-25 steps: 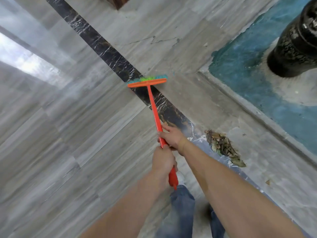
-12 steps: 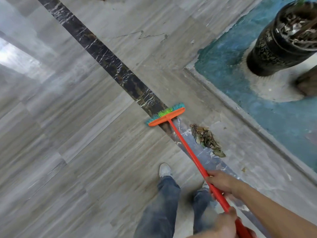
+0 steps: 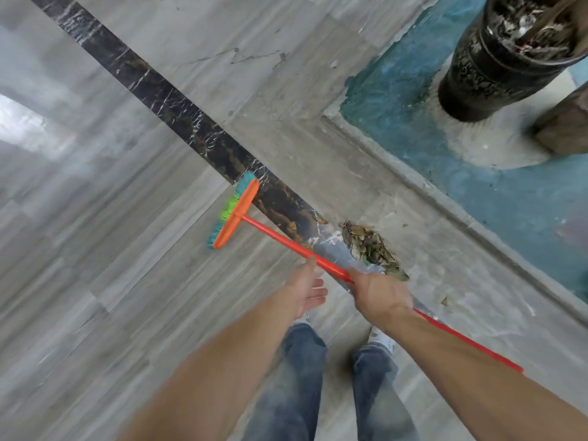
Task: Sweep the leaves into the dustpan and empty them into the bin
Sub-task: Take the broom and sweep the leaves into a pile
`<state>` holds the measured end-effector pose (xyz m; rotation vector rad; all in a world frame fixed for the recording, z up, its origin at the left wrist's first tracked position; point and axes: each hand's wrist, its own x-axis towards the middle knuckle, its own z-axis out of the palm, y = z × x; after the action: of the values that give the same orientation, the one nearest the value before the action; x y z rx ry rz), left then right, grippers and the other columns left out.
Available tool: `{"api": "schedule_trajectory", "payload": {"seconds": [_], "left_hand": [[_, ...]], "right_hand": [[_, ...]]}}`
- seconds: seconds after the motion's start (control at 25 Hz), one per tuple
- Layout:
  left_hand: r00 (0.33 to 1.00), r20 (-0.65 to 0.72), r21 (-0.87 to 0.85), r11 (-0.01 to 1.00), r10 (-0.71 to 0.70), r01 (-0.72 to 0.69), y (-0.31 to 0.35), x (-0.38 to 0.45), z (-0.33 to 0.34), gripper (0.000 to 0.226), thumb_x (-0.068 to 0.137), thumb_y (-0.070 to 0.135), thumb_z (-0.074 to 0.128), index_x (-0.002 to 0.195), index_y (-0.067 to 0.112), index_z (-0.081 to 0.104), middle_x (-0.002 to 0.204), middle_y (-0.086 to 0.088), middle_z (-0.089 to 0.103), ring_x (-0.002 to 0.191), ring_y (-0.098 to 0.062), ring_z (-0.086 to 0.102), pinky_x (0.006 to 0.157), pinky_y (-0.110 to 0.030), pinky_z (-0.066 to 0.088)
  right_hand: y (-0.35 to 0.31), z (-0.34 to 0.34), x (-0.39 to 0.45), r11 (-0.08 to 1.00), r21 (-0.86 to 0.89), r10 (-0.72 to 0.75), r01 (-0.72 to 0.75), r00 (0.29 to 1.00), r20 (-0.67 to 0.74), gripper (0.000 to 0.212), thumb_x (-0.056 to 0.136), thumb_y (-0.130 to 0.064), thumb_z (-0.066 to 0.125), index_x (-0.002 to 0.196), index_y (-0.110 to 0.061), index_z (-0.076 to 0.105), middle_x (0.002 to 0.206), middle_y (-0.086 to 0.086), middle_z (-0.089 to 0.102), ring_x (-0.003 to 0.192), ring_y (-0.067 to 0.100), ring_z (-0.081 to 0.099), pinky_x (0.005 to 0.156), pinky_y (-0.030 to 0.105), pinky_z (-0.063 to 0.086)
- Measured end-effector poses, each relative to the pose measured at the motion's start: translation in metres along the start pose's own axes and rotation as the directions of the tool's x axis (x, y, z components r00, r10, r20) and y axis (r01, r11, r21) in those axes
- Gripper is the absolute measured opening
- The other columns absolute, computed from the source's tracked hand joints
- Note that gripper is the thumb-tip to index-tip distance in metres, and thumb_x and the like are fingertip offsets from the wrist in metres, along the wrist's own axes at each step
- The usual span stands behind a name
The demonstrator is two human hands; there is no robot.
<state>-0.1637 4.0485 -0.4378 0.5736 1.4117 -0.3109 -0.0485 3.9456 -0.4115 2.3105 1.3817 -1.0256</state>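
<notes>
One hand, the right [image 3: 380,294], grips the broom [image 3: 280,238] mid-handle; the left [image 3: 304,289] hangs slack beside it, probably regripping before sweeping the leaves [image 3: 370,248] at centre right.

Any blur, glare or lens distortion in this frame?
Head view: motion blur smears the broom head, the grey floor at left and the jeans; window glare whitens the far-left tiles; wide-angle distortion tilts the plant pot; the leaf pile stays fairly sharp.

There is one broom [image 3: 245,214]. There is one pile of leaves [image 3: 370,246]. There is one big black pot [image 3: 502,58]. Two hands show, the left hand [image 3: 304,289] and the right hand [image 3: 380,294].
</notes>
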Motion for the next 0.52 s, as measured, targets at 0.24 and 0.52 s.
{"api": "schedule_trajectory", "payload": {"seconds": [0.24,0.52], "left_hand": [[0.971,-0.239,-0.019,1.000,-0.028,0.025,0.016,0.111,-0.016,0.014,0.098,0.005,0.042,0.101,-0.003,0.053,0.070,-0.015,0.067,0.061,-0.024,0.068,0.065,-0.039,0.059],[0.993,0.116,0.025,1.000,-0.007,0.004,-0.007,0.079,0.157,0.016,0.100,0.011,0.044,0.107,0.001,0.055,0.085,-0.013,0.067,0.067,-0.022,0.066,0.054,-0.032,0.061]], "right_hand": [[-0.018,0.041,0.092,0.972,0.120,-0.220,0.201,0.958,0.184,0.039,0.089,-0.017,0.046,0.125,-0.030,0.048,0.108,0.004,0.065,0.100,0.029,0.063,0.070,0.036,0.048],[0.143,-0.019,0.009,0.995,0.100,-0.032,0.006,0.964,0.263,0.044,0.094,-0.033,0.038,0.132,-0.054,0.040,0.124,-0.005,0.060,0.107,0.024,0.060,0.082,0.035,0.049]]}}
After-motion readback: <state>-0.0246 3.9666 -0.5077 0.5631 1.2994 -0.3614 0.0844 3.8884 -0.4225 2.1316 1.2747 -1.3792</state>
